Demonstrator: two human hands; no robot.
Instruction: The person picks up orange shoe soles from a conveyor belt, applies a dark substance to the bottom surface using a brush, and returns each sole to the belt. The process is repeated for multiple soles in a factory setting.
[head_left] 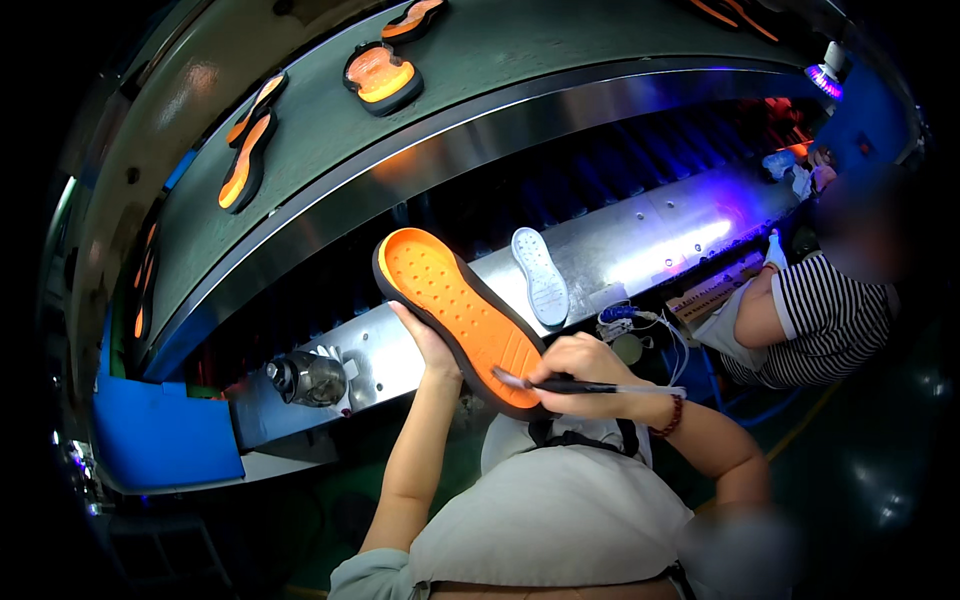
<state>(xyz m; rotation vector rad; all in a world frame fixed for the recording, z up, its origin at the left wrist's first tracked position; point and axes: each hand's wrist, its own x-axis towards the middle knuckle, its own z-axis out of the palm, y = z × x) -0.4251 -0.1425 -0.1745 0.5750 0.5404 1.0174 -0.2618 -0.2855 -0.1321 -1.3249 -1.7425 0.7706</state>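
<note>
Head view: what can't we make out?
All head view:
Underside of the orange sole: faces away from camera.
Left hand: fingers beyond the thumb hidden behind that sole.
Orange strips, upper right: cut off by the top edge.
Co-worker's head: blurred.

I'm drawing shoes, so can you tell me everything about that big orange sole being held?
The sole is long, bright orange inside, with a dark rim that looks rubbery. Small round dots cover its far part; straight lines cross its near part. It is held slantwise, inner face up, far end leftward. The left hand grips its left edge; a brush in the right hand touches its near end.
</note>
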